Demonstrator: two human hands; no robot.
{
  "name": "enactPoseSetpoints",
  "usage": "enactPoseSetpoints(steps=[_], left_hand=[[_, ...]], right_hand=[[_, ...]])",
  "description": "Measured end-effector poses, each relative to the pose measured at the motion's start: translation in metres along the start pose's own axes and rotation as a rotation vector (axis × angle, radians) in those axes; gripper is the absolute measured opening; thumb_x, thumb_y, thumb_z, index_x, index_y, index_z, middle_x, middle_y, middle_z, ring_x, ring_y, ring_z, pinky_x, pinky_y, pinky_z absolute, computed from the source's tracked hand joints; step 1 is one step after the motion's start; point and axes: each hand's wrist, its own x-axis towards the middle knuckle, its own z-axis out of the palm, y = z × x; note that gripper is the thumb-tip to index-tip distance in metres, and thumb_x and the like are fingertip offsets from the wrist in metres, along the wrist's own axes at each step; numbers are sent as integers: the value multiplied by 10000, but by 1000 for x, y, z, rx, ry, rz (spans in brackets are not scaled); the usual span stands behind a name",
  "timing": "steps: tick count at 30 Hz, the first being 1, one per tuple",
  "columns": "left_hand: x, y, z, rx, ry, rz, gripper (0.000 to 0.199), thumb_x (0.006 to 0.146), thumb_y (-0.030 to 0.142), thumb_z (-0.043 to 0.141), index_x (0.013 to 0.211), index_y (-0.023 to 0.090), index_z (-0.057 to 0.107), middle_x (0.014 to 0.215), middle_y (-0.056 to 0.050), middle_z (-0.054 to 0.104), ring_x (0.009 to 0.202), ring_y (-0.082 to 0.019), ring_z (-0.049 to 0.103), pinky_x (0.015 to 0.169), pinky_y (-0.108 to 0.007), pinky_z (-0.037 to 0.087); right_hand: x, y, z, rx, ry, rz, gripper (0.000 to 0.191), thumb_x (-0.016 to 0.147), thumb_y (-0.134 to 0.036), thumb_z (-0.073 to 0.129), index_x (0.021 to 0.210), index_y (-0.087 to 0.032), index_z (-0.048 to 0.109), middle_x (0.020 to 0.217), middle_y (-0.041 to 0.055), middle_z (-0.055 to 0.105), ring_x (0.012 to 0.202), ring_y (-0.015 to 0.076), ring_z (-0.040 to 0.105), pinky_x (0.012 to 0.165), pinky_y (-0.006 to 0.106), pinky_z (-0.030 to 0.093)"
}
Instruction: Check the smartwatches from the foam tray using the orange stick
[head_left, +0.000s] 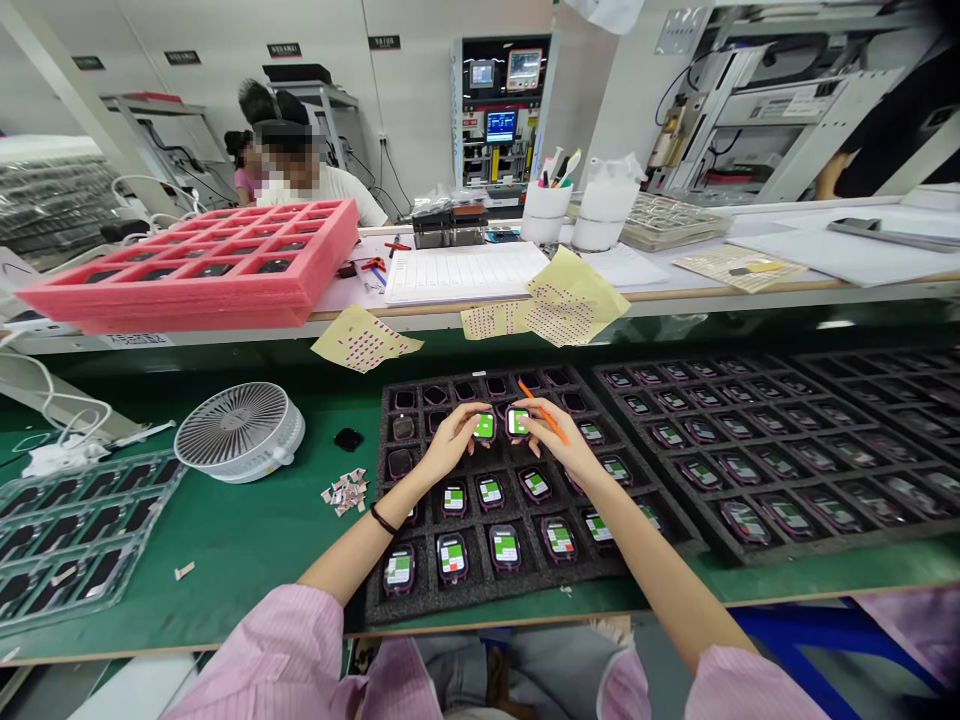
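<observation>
Over a black foam tray (pixel 487 595) of small watch-like devices, my left hand (pixel 455 437) holds one device (pixel 484 427) whose screen shows green. Close beside it, my right hand (pixel 556 432) has its fingers on a second device (pixel 517 421) with a white and green screen. An orange stick-like tool (pixel 546 412) also lies in my right hand, pointing up and left. Many devices in the front rows have lit green and white screens, some with a red patch. Those in the back row are dark.
A second foam tray (pixel 705 535) of devices lies to the right. At left are a round fan (pixel 240 430), small scraps (pixel 346 492) and a clear plastic tray (pixel 124 590). The raised shelf holds a pink foam tray (pixel 195 312). A person (pixel 292 160) sits beyond.
</observation>
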Motion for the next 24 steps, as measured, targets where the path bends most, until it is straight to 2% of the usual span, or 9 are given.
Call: enactPoseSetpoints(steps=[4, 7, 11, 16, 21, 24], left_hand=[[0, -1, 0, -26, -38, 26, 464, 844, 385, 587, 1258, 202, 486, 1057, -83, 574, 780, -142, 627, 524, -194, 460], [-1, -2, 1, -25, -45, 26, 514, 815, 344, 636, 1281, 216, 463, 1113, -94, 557, 825, -152, 621, 540, -190, 461], [-1, -2, 2, -16, -43, 14, 514, 807, 346, 646, 1267, 205, 467, 1064, -85, 575, 821, -158, 633, 536, -186, 446], [0, -3, 1, 2, -15, 19, 465, 841, 409, 588, 1240, 194, 487, 973, -57, 588, 748, -136, 640, 526, -190, 434], [0, -3, 1, 24, 7, 15, 432, 841, 444, 573, 1174, 172, 538, 853, -35, 597, 666, -114, 608, 472, -178, 391], [-1, 0, 1, 40, 53, -7, 399, 838, 470, 565, 1092, 164, 589, 811, -23, 595, 585, -88, 551, 426, -175, 357]], right_hand=[[4, 9, -2, 14, -32, -12, 429, 693, -372, 737, 1052, -223, 554, 921, 40, 592, 661, 164, 657, 378, 188, 405], [5, 12, -3, 15, -40, -13, 467, 656, -355, 763, 1052, -227, 550, 940, 46, 610, 697, 181, 666, 382, 188, 407], [5, 9, -1, -8, 20, -2, 428, 636, -362, 779, 985, -220, 576, 872, 25, 618, 598, 144, 629, 386, 204, 396], [1, -1, 2, -22, 144, 59, 313, 686, -432, 739, 867, -212, 610, 614, -39, 495, 461, 99, 491, 383, 220, 370], [0, -3, 2, 16, 220, 107, 329, 666, -484, 734, 785, -208, 603, 670, -15, 538, 538, 116, 501, 443, 238, 445], [0, -2, 2, 15, 194, 114, 333, 699, -508, 697, 811, -209, 600, 665, -14, 539, 510, 110, 501, 410, 219, 407]])
